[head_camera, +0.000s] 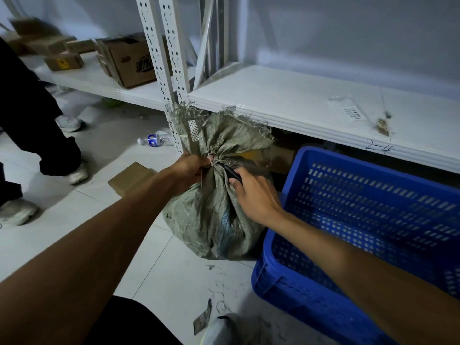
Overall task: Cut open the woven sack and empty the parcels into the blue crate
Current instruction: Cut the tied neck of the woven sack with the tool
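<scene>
Sack [214, 195], grey-green woven, stands upright on the tiled floor [74, 232] at frame centre, neck tied, frayed top fanning toward 12 o'clock against the shelf [286, 95] edge. Left hand [190, 168] grips the neck from 9 o'clock. Right hand [254, 192] at 3 o'clock of the neck, closed round a dark knife [232, 173] whose tip meets the tie. Blue crate [373, 232], slotted walls, just beside the sack at 4 o'clock. Water bottle [154, 140] lies on the floor at 10 o'clock. Cardboard box [129, 63] on the far shelf, 11 o'clock. Another person's legs at 9 o'clock.
</scene>
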